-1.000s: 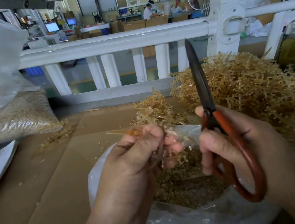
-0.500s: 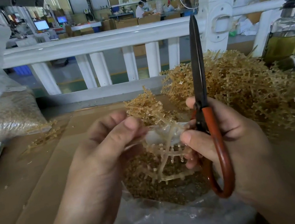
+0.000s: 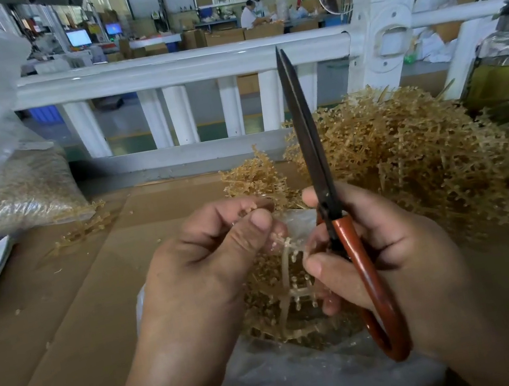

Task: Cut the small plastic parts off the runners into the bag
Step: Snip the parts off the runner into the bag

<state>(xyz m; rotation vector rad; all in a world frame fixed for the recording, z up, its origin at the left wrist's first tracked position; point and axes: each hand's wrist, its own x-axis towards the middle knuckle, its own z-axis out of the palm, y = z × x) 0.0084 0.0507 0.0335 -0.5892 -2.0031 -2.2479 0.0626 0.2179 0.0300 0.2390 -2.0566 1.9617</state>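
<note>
Scissors (image 3: pixel 316 162) lower now, gripped by right hand (image 3: pixel 401 255); left hand (image 3: pixel 200 279) pinching half-hidden runner (image 3: pixel 286 266) over bag (image 3: pixel 294 381)

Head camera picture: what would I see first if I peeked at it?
Probably the long scissors with red handles, pointing up in the right hand at the middle. Next, the left hand pinching a spiky tan runner over the clear bag of cut bits. Behind, on the right, sits a big tangled pile of runners.

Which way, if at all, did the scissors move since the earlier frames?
Yes. The scissors tilted left, tip farther from the white railing post and no longer above the top rail.
</note>
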